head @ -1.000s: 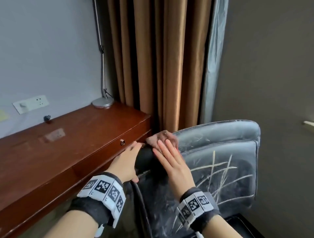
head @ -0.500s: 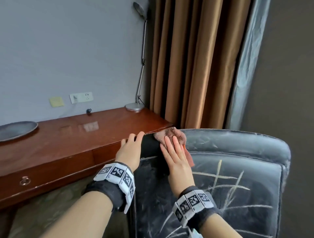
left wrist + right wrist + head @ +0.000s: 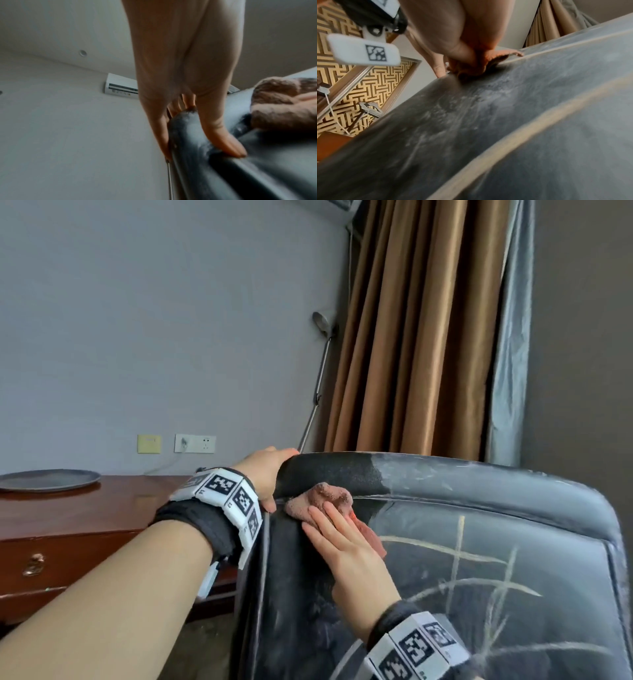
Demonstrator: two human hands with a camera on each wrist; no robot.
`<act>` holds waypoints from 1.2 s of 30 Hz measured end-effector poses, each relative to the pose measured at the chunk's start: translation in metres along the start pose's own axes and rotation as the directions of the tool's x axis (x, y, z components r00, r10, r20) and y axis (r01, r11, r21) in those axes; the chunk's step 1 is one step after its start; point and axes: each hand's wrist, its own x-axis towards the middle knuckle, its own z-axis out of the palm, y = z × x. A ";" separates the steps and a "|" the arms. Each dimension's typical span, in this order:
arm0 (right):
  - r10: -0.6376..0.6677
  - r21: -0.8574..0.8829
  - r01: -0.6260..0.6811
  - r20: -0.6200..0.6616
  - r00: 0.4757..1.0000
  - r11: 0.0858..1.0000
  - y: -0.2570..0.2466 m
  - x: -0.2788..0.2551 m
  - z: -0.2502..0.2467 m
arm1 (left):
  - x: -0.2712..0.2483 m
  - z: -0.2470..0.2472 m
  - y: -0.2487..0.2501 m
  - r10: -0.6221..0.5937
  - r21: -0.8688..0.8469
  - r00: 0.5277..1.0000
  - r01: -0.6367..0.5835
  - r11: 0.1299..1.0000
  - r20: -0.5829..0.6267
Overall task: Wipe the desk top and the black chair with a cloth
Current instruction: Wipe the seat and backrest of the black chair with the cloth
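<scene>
The black chair [image 3: 479, 542] has a backrest smeared with pale dust and scratch-like streaks. Its top left part is wiped dark. A brownish-pink cloth [image 3: 325, 498] lies bunched just under the top roll. My right hand [image 3: 342, 539] presses it there with straight fingers. My left hand [image 3: 270, 470] grips the chair's top left corner, with the thumb [image 3: 223, 142] on the front and the fingers behind. In the right wrist view the cloth [image 3: 471, 70] sits crumpled under the palm against the dusty backrest [image 3: 505, 121]. The brown wooden desk [image 3: 85, 518] stands to the left.
A grey plate [image 3: 48, 479] lies on the desk's far left. A thin metal lamp [image 3: 318, 392] rises by the brown curtains [image 3: 411, 337]. Wall sockets [image 3: 195, 443] sit above the desk, and a drawer knob [image 3: 34, 563] is on its front.
My right hand has slid the cloth from the chair's top corner down onto the front of the backrest. My left hand keeps its grip on the corner. The view has tilted up.
</scene>
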 end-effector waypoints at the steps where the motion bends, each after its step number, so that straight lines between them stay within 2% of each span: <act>1: -0.024 0.016 0.023 0.016 1.000 1.000 0.002 0.003 -0.004 | -0.005 0.000 -0.004 0.006 -0.010 1.000 -0.006 1.000 -0.025; 3: 0.010 0.068 -0.012 0.030 0.999 0.998 0.005 0.017 -0.013 | -0.017 -0.001 -0.011 0.024 -0.044 0.997 -0.027 0.999 -0.077; 7: 0.181 0.055 -0.187 0.101 0.978 0.981 -0.016 0.046 -0.030 | -0.035 0.000 -0.023 0.015 -0.038 0.988 -0.021 0.999 -0.152; 8: 0.141 0.054 -0.148 0.110 0.984 0.988 -0.029 0.042 -0.023 | -0.038 0.002 -0.029 0.015 -0.059 0.983 -0.026 0.998 -0.183; 11: -0.144 0.097 0.129 0.165 0.976 0.987 -0.063 0.009 0.009 | -0.051 0.013 -0.049 0.002 -0.176 0.961 -0.053 0.983 -0.278; 13: -0.213 0.084 0.201 0.182 0.960 0.976 -0.071 -0.006 0.020 | -0.058 0.023 -0.062 -0.032 -0.276 0.935 -0.071 0.958 -0.352; 14: -0.222 0.073 0.213 0.143 0.965 0.974 -0.069 -0.007 0.021 | -0.060 0.028 -0.067 -0.036 -0.353 0.924 -0.110 0.929 -0.382; 16: -0.178 0.086 0.170 0.097 0.979 0.982 -0.063 0.002 0.011 | -0.060 0.035 -0.070 -0.051 -0.488 0.898 -0.190 0.852 -0.438; 19: 0.045 0.094 -0.054 0.102 0.994 0.994 -0.059 0.024 -0.015 | -0.060 0.047 -0.069 -0.124 -0.565 0.870 -0.195 0.801 -0.477; 21: 0.103 0.058 -0.111 0.124 0.987 0.992 -0.069 0.030 -0.021 | -0.062 0.050 -0.066 -0.136 -0.564 0.870 -0.181 0.806 -0.474; 23: 0.008 0.046 -0.018 0.202 0.979 0.999 -0.081 0.019 -0.014 | -0.066 0.050 -0.064 -0.117 -0.515 0.882 -0.155 0.843 -0.457; 25: -0.108 0.091 0.085 0.292 0.950 0.992 -0.085 -0.003 0.000 | -0.070 0.053 -0.064 -0.111 -0.481 0.891 -0.130 0.867 -0.440; 27: -0.197 0.129 0.163 0.332 0.922 0.978 -0.082 -0.019 0.003 | -0.075 0.061 -0.061 -0.096 -0.478 0.889 -0.148 0.866 -0.448; 29: -0.228 0.110 0.202 0.343 0.912 0.973 -0.075 -0.017 -0.006 | -0.078 0.067 -0.059 -0.102 -0.468 0.874 -0.152 0.871 -0.475; 32: -0.160 0.079 0.143 0.298 0.941 0.987 -0.065 0.006 -0.019 | -0.076 0.071 -0.058 -0.118 -0.439 0.862 -0.130 0.889 -0.493; 35: 0.006 0.067 -0.021 0.206 0.978 0.998 -0.076 0.012 -0.006 | -0.073 0.077 -0.061 -0.134 -0.426 0.867 -0.097 0.900 -0.481; 36: -0.019 0.057 0.009 0.172 0.985 0.998 -0.080 0.005 0.005 | -0.073 0.078 -0.061 -0.132 -0.438 0.871 -0.102 0.893 -0.473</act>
